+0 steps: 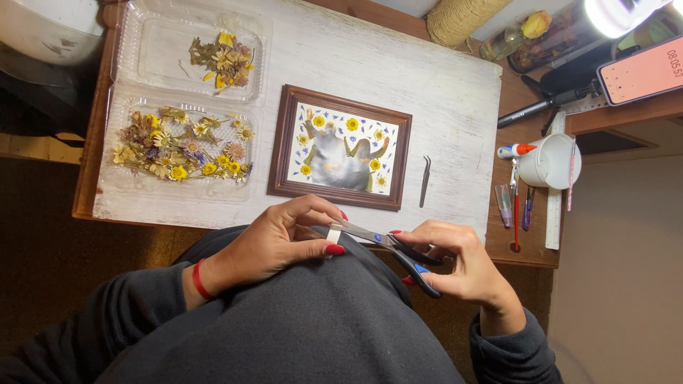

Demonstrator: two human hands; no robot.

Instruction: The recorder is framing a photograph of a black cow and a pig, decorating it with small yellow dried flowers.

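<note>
Left hand (pixel 274 242) fingers pinched on a small white strip (pixel 334 232), just above the lap. Right hand (pixel 455 259) fingers threaded through scissors (pixel 398 250), blades closing on that strip. Beyond, on the white board (pixel 441 107): framed pressed-flower picture (pixel 341 147), tweezers (pixel 425 180), dried flowers (pixel 178 146) in clear trays.

Bare counter (pixel 455 107) lies open right of my picture frame (pixel 340 148); tweezers (pixel 425 180) lie there; flower trays (pixel 186 92) crowd the left; cup (pixel 548 161) blocks the far right.
</note>
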